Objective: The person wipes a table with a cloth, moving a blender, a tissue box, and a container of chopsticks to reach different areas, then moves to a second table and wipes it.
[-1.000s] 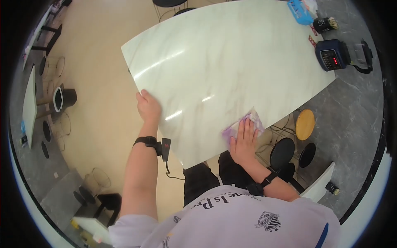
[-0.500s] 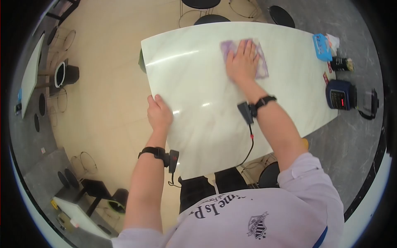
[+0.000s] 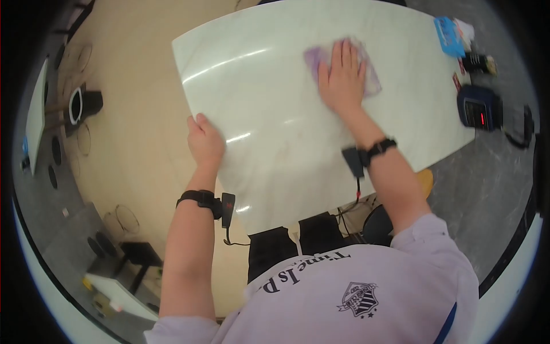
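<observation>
Two hands show, one black strap (image 3: 382, 147) on each wrist. Lowest in the frame, left of centre, the left hand (image 3: 206, 142) is curled around the left edge of the one pale, marbled surface (image 3: 275, 97). Above and right of it, in the upper middle, the right hand (image 3: 344, 79) lies flat, fingers extended and slightly parted, on one purple-and-white cloth (image 3: 372, 81), which lies spread on the surface and shows on both sides of the fingers.

At the upper right stand one dark blue appliance (image 3: 479, 108) with a lit red display, one dark container (image 3: 476, 63) and one blue packet (image 3: 448, 37). Farther off, at the left on the floor, is one dark bin (image 3: 92, 102) with a white rim.
</observation>
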`<state>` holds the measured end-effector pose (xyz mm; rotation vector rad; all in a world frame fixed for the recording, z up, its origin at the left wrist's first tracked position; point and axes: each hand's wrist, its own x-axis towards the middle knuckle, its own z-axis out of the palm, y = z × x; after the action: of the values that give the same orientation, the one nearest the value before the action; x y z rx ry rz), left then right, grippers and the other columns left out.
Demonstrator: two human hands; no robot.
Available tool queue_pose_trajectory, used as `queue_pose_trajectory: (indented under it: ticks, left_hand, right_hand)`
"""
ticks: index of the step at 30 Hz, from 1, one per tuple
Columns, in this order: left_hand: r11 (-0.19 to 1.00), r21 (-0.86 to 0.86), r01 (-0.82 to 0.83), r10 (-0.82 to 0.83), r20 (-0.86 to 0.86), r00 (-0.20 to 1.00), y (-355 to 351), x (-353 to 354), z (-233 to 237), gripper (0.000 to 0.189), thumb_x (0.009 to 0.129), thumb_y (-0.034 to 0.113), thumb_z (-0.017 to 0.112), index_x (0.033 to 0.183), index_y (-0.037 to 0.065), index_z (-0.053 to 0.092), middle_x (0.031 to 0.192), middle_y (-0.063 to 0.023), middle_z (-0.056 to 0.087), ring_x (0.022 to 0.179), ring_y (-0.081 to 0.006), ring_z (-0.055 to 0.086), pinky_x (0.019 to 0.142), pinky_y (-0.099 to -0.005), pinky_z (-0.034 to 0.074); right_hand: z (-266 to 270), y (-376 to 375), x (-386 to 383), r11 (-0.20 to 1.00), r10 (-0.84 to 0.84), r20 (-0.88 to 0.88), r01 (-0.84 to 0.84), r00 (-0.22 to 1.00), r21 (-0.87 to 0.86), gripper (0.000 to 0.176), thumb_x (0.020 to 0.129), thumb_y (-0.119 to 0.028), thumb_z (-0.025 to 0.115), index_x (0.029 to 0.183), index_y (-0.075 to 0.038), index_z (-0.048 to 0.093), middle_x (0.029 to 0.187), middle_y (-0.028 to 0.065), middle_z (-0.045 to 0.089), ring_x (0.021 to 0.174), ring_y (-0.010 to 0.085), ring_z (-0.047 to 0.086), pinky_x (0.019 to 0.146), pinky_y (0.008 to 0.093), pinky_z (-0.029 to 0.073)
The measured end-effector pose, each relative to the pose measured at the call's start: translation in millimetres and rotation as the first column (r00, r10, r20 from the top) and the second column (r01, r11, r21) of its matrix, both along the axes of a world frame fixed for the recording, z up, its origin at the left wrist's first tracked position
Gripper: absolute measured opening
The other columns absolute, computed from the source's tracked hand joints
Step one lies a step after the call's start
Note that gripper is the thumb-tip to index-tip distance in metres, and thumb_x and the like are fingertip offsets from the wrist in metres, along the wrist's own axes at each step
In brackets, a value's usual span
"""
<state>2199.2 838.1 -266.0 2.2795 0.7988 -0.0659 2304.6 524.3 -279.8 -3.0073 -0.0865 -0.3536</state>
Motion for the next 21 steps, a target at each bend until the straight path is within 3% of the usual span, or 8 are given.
queue_pose_trajectory:
  ticks: [2, 6, 9, 13, 18, 20, 21]
  left_hand:
    - [0.997, 0.075, -0.031, 0.025, 0.078, 0.997, -3, -1, -3, 0.047, 0.106, 0.043, 0.034, 0.111, 0.000, 0.053, 0.094, -0.0280, 0.068, 0.090, -0.0510, 0.063, 0.079, -0.0578, 0.047]
    - [0.997, 0.082, 0.011, -0.014, 0.040, 0.999, 2, -1, -13, 0.048, 0.106, 0.044, 0.033, 0.114, 0.001, 0.054, 0.101, -0.0292, 0.067, 0.096, -0.0517, 0.062, 0.084, -0.0579, 0.047]
    - [0.999, 0.046, 0.004, -0.007, 0.050, 0.999, 1, -1, -14, 0.049, 0.106, 0.044, 0.032, 0.114, 0.000, 0.053, 0.104, -0.0301, 0.067, 0.099, -0.0514, 0.062, 0.085, -0.0572, 0.047]
    - [0.999, 0.051, -0.004, -0.001, 0.095, 0.995, 4, -2, -17, 0.049, 0.106, 0.043, 0.033, 0.113, -0.001, 0.053, 0.105, -0.0293, 0.067, 0.099, -0.0500, 0.062, 0.084, -0.0564, 0.047]
    - [1.000, 0.017, -0.024, 0.023, 0.057, 0.998, 3, -3, -10, 0.047, 0.107, 0.041, 0.033, 0.114, 0.000, 0.053, 0.100, -0.0263, 0.067, 0.092, -0.0479, 0.062, 0.081, -0.0545, 0.047]
    - [0.998, -0.039, -0.042, 0.042, 0.007, 0.999, 2, -2, -5, 0.051, 0.108, 0.040, 0.035, 0.125, -0.004, 0.054, 0.115, -0.0283, 0.065, 0.107, -0.0465, 0.061, 0.093, -0.0489, 0.047]
    - [0.997, -0.042, -0.069, 0.069, 0.003, 0.998, 1, -2, -5, 0.051, 0.108, 0.040, 0.035, 0.125, -0.004, 0.054, 0.115, -0.0283, 0.065, 0.107, -0.0465, 0.061, 0.093, -0.0489, 0.047]
  right_hand:
    - [16, -15, -88, 0.999, -0.040, -0.101, 0.043, 0.994, 0.023, 0.070, 0.099, -0.037, 0.048, 0.156, 0.000, 0.033, 0.163, 0.0213, 0.031, 0.152, 0.0379, 0.025, 0.123, 0.0580, 0.015]
    - [33, -45, -244, 0.975, -0.187, -0.300, 0.214, 0.936, 0.058, 0.072, 0.097, -0.031, 0.050, 0.157, 0.003, 0.028, 0.164, 0.0237, 0.027, 0.153, 0.0410, 0.021, 0.123, 0.0590, 0.012]
    - [35, -55, -292, 0.963, -0.224, -0.341, 0.262, 0.913, 0.069, 0.073, 0.096, -0.029, 0.050, 0.157, 0.004, 0.027, 0.164, 0.0244, 0.025, 0.154, 0.0420, 0.020, 0.122, 0.0600, 0.012]
    - [31, -55, -280, 0.952, -0.251, -0.303, 0.291, 0.919, 0.095, 0.075, 0.095, -0.032, 0.054, 0.157, 0.003, 0.029, 0.164, 0.0248, 0.026, 0.152, 0.0432, 0.023, 0.122, 0.0613, 0.014]
    - [27, -61, -180, 0.960, -0.256, -0.273, 0.277, 0.927, 0.044, 0.072, 0.098, -0.032, 0.048, 0.158, 0.004, 0.026, 0.165, 0.0245, 0.023, 0.153, 0.0422, 0.019, 0.122, 0.0598, 0.012]
    - [22, -63, -121, 0.972, -0.220, -0.245, 0.234, 0.944, 0.027, 0.072, 0.099, -0.033, 0.048, 0.157, 0.003, 0.027, 0.164, 0.0247, 0.024, 0.153, 0.0420, 0.020, 0.123, 0.0593, 0.013]
    - [19, -62, -89, 0.977, -0.207, -0.204, 0.214, 0.957, 0.015, 0.072, 0.099, -0.035, 0.047, 0.157, 0.002, 0.028, 0.164, 0.0243, 0.026, 0.153, 0.0410, 0.020, 0.123, 0.0589, 0.013]
